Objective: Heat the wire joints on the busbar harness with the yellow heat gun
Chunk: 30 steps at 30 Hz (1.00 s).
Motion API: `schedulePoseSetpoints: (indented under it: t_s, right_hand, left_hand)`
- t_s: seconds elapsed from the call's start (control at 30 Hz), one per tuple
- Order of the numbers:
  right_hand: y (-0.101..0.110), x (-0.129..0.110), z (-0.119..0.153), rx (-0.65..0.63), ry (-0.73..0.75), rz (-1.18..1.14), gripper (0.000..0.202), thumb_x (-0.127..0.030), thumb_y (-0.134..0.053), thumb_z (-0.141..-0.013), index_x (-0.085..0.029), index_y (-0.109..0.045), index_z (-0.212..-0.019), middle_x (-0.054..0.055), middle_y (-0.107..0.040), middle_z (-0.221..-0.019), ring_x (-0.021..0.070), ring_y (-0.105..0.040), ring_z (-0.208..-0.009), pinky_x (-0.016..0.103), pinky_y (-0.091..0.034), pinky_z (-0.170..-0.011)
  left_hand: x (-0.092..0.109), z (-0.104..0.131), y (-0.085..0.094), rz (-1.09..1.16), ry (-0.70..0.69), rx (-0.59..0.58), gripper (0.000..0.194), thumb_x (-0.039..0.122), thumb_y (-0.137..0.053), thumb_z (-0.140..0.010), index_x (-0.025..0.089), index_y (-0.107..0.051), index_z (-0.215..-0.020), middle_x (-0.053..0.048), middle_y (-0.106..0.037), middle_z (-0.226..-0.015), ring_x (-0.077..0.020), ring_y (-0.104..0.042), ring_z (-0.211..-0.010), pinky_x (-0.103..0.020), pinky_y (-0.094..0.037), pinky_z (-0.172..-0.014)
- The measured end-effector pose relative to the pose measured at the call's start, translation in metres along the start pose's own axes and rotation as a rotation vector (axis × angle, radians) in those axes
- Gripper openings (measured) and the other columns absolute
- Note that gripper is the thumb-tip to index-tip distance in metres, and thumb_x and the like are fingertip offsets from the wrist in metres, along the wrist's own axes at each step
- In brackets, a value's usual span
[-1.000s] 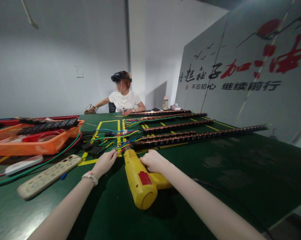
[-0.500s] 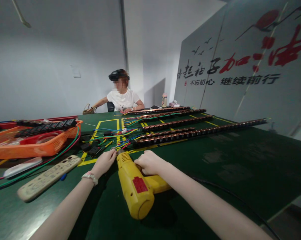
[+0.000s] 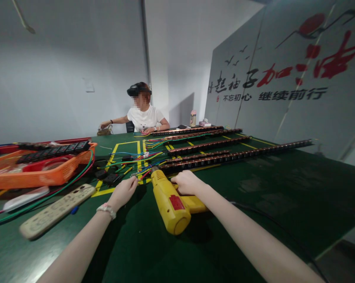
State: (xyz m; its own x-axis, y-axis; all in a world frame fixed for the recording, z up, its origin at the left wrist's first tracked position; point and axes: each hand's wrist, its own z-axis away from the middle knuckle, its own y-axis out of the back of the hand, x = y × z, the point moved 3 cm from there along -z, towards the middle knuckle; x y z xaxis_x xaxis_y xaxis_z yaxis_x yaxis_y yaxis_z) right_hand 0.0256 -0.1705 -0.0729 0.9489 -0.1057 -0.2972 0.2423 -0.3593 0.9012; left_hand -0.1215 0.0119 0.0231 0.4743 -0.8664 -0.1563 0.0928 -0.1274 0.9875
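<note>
My right hand (image 3: 187, 182) is wrapped round the handle of a yellow heat gun (image 3: 171, 204), whose nozzle points away from me at the near end of the long black and copper strips (image 3: 207, 160). Left of the gun, the fingers of my left hand (image 3: 126, 190) pinch the ends of coloured wires (image 3: 146, 173) that run to the strips. The exact wire ends between the fingertips are too small to make out. Black connectors (image 3: 111, 179) lie just beyond my left hand.
An orange basket (image 3: 53, 175) with black parts stands at the left. Nearer are a beige power strip (image 3: 58, 211), a white device (image 3: 26, 199) and a blue cap (image 3: 74, 209). A black cord trails right. Across the green table (image 3: 130, 247) sits a person (image 3: 146, 117) touching a bag.
The heat gun and my right hand have moved right and slightly away from me, opening a gap to my left hand. The other person's outstretched hand has shifted at the bag.
</note>
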Motion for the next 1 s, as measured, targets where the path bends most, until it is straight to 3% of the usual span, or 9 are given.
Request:
schedulePoseSetpoints:
  t_s: [0.33,0.77,1.0]
  right_hand:
    - [-0.001,-0.011,0.002,-0.005,0.066,0.016,0.022,-0.018,-0.053,-0.074,-0.016,-0.064,-0.092,0.008,-0.066,-0.089,0.0226,-0.062,-0.082,0.030,-0.039,-0.072]
    - [-0.004,-0.042,0.000,0.040,0.226,0.030,0.016,-0.020,-0.054,-0.072,-0.013,-0.062,-0.084,0.008,-0.066,-0.081,0.0229,-0.063,-0.078,0.032,-0.038,-0.070]
    - [-0.001,-0.042,0.002,0.025,0.214,-0.009,0.014,-0.020,-0.054,-0.073,-0.015,-0.062,-0.084,0.007,-0.066,-0.082,0.0222,-0.063,-0.080,0.031,-0.038,-0.070]
  left_hand:
    - [0.001,0.000,0.001,-0.008,-0.007,0.007,0.031,0.038,-0.025,-0.091,0.020,-0.044,-0.074,-0.004,-0.058,-0.077,-0.0152,-0.053,-0.070,-0.023,-0.030,-0.062]
    - [0.005,0.004,0.003,-0.006,-0.054,0.012,0.034,0.039,-0.026,-0.089,0.019,-0.046,-0.071,-0.003,-0.058,-0.073,-0.0151,-0.052,-0.068,-0.023,-0.031,-0.063]
    - [0.005,0.004,0.004,0.026,-0.057,0.030,0.035,0.040,-0.026,-0.089,0.019,-0.045,-0.069,-0.003,-0.058,-0.072,-0.0145,-0.052,-0.067,-0.023,-0.032,-0.064]
